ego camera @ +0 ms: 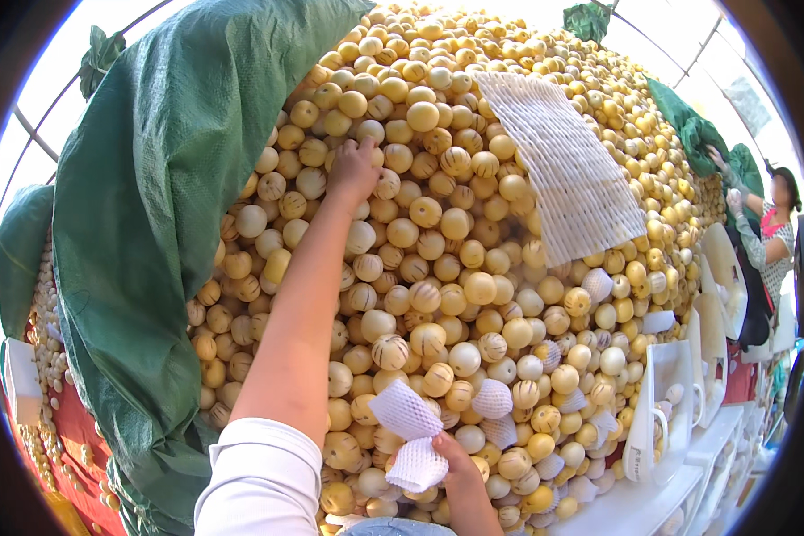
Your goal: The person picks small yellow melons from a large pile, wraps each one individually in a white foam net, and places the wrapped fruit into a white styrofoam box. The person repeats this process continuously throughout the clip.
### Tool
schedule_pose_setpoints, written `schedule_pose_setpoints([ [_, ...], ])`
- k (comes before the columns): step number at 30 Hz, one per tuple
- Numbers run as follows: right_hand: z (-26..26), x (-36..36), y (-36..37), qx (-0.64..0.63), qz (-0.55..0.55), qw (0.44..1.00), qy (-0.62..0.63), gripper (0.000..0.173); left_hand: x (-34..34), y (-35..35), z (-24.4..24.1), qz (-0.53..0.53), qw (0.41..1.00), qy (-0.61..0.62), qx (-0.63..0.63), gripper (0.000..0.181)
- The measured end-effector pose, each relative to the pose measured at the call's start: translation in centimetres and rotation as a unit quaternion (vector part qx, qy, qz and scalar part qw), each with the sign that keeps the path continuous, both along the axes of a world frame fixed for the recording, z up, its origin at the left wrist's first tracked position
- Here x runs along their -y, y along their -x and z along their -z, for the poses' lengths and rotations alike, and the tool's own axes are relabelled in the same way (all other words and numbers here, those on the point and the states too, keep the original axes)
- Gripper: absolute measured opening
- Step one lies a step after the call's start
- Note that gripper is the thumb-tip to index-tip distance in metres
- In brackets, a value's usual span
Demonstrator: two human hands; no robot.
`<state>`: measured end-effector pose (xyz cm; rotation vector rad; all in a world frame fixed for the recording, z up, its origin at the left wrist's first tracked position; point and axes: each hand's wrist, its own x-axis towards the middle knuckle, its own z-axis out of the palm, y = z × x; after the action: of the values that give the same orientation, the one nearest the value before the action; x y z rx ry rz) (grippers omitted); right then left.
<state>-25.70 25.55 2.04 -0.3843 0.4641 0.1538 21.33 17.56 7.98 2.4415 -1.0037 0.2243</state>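
A tall heap of pepino melons (435,295), yellow to cream and many with purple stripes, rises in front of me. My left hand (354,173) reaches far up its slope, and the fingers curl around a pale pepino melon (377,157). Low down near my body, my right hand (457,461) holds white foam net sleeves (407,410); they fan out in two parts from the thumb. Other melons wear similar foam net sleeves (493,399) at the right of my hand. Part of my right palm is hidden.
A green tarpaulin (147,154) drapes over the heap's left side. A foam net sheet (563,167) lies on the slope. At right stand white plastic bins with handles (658,409) on a white ledge (633,502). Beyond, a co-worker (774,234) reaches to the heap.
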Motion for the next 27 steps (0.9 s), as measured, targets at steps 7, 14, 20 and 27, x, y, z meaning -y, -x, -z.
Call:
schedule_pose_setpoints([
  [7, 0.6, -0.3, -0.7, -0.021, 0.036, 0.999, 0.03, 0.087, -5.7, 6.4, 0.7, 0.05, 0.666, 0.439, -0.601, 0.032],
  [14, -2.5, -1.3, -1.8, -0.048, 0.147, 0.982, 0.109, 0.053, -13.4, 15.2, -5.3, 0.097, 0.535, 0.364, -0.756, 0.037],
  [20, -7.3, 0.3, -4.4, -0.037, 0.134, 0.981, 0.139, 0.046, -18.0, 20.9, -5.0, 0.242, 0.497, 0.285, -0.783, 0.046],
  [27, -6.0, -3.0, -0.9, -0.001, 0.209, 0.972, -0.105, 0.065, -22.1, 23.3, -5.0, 0.177, 0.66, 0.198, -0.703, 0.043],
])
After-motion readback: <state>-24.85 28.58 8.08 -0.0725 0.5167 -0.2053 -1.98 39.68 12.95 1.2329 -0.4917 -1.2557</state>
